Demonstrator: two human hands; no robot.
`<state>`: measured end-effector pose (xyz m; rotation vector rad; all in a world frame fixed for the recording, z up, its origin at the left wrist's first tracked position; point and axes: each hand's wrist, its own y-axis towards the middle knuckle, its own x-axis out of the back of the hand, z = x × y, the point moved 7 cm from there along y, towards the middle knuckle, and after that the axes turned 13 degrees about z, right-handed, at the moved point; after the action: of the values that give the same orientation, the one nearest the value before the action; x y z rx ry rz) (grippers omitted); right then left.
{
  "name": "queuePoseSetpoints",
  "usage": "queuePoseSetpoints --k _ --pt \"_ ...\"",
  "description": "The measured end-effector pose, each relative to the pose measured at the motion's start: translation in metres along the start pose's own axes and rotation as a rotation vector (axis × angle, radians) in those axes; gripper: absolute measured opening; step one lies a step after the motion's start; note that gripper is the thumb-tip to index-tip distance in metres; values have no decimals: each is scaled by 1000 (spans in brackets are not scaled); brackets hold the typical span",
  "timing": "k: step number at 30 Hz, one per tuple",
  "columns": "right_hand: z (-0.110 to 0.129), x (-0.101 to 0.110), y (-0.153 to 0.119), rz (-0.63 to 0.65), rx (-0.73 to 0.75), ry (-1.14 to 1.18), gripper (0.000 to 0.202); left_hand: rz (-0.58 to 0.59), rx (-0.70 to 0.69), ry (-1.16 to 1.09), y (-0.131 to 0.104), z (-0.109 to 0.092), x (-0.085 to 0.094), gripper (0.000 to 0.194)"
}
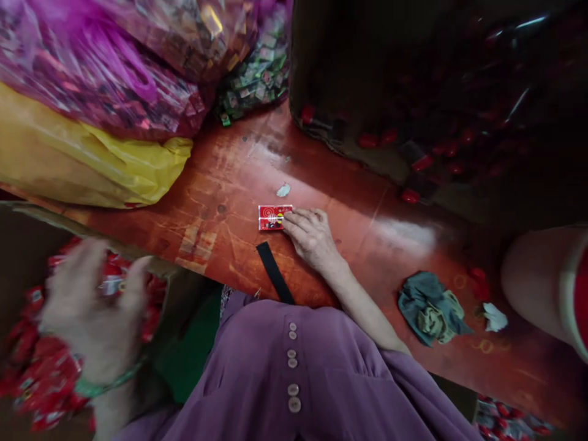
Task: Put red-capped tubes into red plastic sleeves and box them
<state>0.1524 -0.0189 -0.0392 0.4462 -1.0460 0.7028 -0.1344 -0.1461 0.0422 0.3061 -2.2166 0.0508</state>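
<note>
A small flat red packet [271,218] with printed rings and a yellow spot lies on the reddish-brown table. My right hand [312,237] grips its right end, fingers together and covering that part. To the left and lower down, my left hand [92,300] is blurred by motion above a box of shiny red packets [50,373]. Its thumb stands apart from the fingers, and a green bangle [108,386] is around that wrist. One packet [113,285] shows between thumb and fingers, seemingly in the box below.
A black strip [274,272] and a whitish scrap [283,190] lie near the packet. Filled purple bags [114,92] and a yellow bag [138,165] sit at the back left. A dark carton [340,147] holds red-capped items. At right are a crumpled cloth [429,306] and a bucket [533,275].
</note>
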Motion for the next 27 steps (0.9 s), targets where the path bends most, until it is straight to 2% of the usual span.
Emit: queuePoseSetpoints --k 1,3,4,6,8,10,13,14,16,18,19,21,23,25,27 --pt "1 0 0 -5 13 -19 26 -50 -142 137 11 -23 -20 66" --pt "4 0 -1 -8 28 -44 27 108 -442 161 30 -65 -78 61" --pt "5 -1 -1 -6 29 -49 27 155 -525 154 37 -80 -102 58" --pt "8 -2 -1 6 26 -55 27 247 -622 150 47 -99 -139 52" --pt "11 0 -1 20 21 -58 26 312 -657 158 51 -104 -161 46" --pt "11 6 1 69 26 -36 24 338 -687 148 52 -103 -169 45" --pt "-5 28 10 197 46 73 17 296 -724 122 53 -102 -165 40" --pt "-20 41 15 209 -3 101 17 267 -722 128 55 -102 -162 35" --pt "-65 73 27 144 -217 38 26 218 -706 148 60 -105 -158 24" --pt "-113 103 39 96 -464 -146 43 208 -687 143 65 -107 -156 14" --pt "-132 112 46 117 -532 -230 48 219 -682 125 67 -109 -156 11" --pt "-159 124 61 157 -531 -358 55 255 -677 76 71 -110 -156 6" --pt "-177 124 70 234 -507 -403 53 270 -676 41 74 -110 -155 6" --pt "-183 123 73 244 -454 -408 44 283 -664 30 76 -110 -154 10" --pt "-178 123 72 211 -393 -401 37 312 -645 15 78 -110 -155 14"
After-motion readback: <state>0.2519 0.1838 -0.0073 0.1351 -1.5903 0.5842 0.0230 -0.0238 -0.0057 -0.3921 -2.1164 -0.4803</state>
